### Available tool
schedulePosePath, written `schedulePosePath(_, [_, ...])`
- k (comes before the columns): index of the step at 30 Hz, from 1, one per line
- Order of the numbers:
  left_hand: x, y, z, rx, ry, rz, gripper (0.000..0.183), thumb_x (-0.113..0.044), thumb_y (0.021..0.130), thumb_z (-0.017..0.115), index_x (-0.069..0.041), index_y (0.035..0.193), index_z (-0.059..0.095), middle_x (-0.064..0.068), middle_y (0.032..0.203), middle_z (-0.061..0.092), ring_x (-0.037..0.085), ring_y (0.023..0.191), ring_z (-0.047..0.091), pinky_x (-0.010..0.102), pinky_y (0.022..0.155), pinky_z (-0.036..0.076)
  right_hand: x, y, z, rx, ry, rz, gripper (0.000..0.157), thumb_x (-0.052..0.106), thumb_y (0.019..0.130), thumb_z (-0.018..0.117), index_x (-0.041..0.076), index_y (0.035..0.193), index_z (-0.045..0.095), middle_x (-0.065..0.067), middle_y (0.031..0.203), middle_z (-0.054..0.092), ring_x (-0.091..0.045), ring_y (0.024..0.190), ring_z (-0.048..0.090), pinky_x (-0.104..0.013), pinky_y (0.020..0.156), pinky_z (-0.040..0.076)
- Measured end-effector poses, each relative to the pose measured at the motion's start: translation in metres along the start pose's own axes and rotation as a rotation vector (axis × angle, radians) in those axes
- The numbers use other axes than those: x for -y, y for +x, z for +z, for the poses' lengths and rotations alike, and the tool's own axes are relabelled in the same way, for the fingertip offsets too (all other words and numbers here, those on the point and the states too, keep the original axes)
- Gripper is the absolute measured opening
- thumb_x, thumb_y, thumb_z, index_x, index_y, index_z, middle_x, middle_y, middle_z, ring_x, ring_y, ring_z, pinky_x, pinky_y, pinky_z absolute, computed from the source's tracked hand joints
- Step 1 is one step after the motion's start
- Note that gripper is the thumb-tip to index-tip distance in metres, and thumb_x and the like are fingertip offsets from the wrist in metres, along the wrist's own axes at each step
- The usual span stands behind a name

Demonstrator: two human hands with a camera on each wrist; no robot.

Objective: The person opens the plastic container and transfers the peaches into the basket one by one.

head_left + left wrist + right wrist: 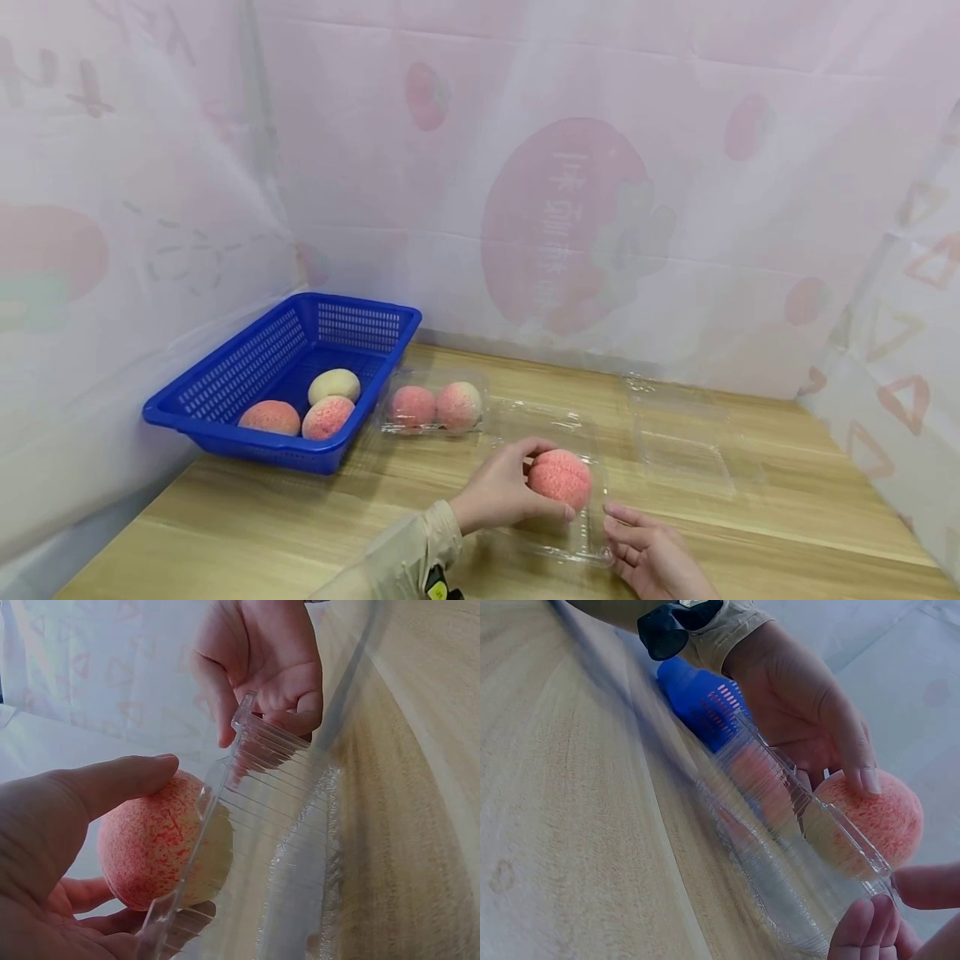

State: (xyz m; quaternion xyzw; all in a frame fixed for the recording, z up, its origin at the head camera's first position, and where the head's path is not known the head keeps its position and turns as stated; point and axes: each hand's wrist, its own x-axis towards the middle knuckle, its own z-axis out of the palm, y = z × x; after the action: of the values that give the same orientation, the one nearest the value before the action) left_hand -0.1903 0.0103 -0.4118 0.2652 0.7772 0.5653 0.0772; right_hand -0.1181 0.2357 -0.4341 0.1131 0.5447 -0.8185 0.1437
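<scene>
My left hand [510,492] grips a pink toy peach [561,481] between thumb and fingers, at the opening of a clear plastic clamshell box [551,546]. In the left wrist view the peach [154,840] shows a pale underside, partly behind the box's clear wall [255,802]. My right hand [652,550] pinches the box's right edge between thumb and fingers. From the right wrist view, the thumb [930,886] lies on one side of the rim and curled fingers [866,930] on the other.
A blue plastic basket [300,448] at the left holds 3 peaches [334,387]. Beside it stands a clear box [480,417] with two peaches [459,406]. Another clear box [686,454] lies at the right on the wooden table [810,533]. Printed cloth [450,192] hangs behind.
</scene>
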Motion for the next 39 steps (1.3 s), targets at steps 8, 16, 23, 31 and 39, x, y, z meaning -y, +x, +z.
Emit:
schedulePosePath(8, [-0.005, 0.0, -0.003, -0.037, 0.021, 0.0, 0.071, -0.025, 0.064, 0.094, -0.01, 0.125, 0.06, -0.002, 0.11, 0.064, 0.013, 0.096, 0.063, 0.026, 0.073, 0.055, -0.001, 0.001, -0.001, 0.009, 0.003, 0.001, 0.02, 0.0, 0.092, 0.063, 0.001, 0.113, 0.064, -0.005, 0.095, 0.06, -0.015, 0.081, 0.056, -0.026, 0.078, 0.05])
schedulePosePath(16, [-0.016, 0.001, -0.014, -0.074, -0.011, 0.042, 0.071, -0.023, 0.067, 0.093, -0.01, 0.128, 0.06, -0.002, 0.112, 0.063, 0.015, 0.097, 0.062, 0.026, 0.074, 0.055, -0.002, 0.0, -0.002, -0.003, 0.004, -0.005, 0.017, -0.001, 0.093, 0.063, 0.004, 0.108, 0.066, -0.005, 0.093, 0.06, -0.014, 0.081, 0.056, -0.025, 0.076, 0.05])
schedulePosePath(23, [-0.021, -0.002, -0.033, -0.179, -0.038, 0.03, 0.072, -0.024, 0.069, 0.092, -0.008, 0.13, 0.058, 0.003, 0.116, 0.063, 0.02, 0.098, 0.062, 0.031, 0.074, 0.056, -0.002, 0.001, 0.001, -0.027, -0.019, -0.011, 0.021, -0.001, 0.094, 0.062, -0.001, 0.114, 0.064, -0.006, 0.098, 0.059, -0.016, 0.083, 0.054, -0.026, 0.077, 0.049])
schedulePosePath(31, [-0.018, -0.007, -0.055, -0.244, -0.033, 0.012, 0.074, -0.028, 0.07, 0.091, -0.007, 0.132, 0.056, 0.005, 0.117, 0.062, 0.021, 0.097, 0.062, 0.033, 0.075, 0.056, -0.001, 0.0, -0.002, -0.027, 0.002, 0.001, 0.022, -0.002, 0.092, 0.063, -0.001, 0.114, 0.063, -0.007, 0.1, 0.058, -0.016, 0.085, 0.054, -0.026, 0.078, 0.049])
schedulePosePath(39, [-0.017, -0.015, -0.09, -0.32, -0.019, -0.006, 0.07, -0.026, 0.07, 0.091, -0.01, 0.13, 0.059, 0.007, 0.115, 0.063, 0.021, 0.096, 0.063, 0.034, 0.075, 0.056, -0.002, 0.002, -0.002, -0.015, 0.0, 0.0, 0.022, -0.001, 0.091, 0.065, 0.0, 0.113, 0.063, -0.007, 0.099, 0.058, -0.016, 0.085, 0.055, -0.026, 0.079, 0.049])
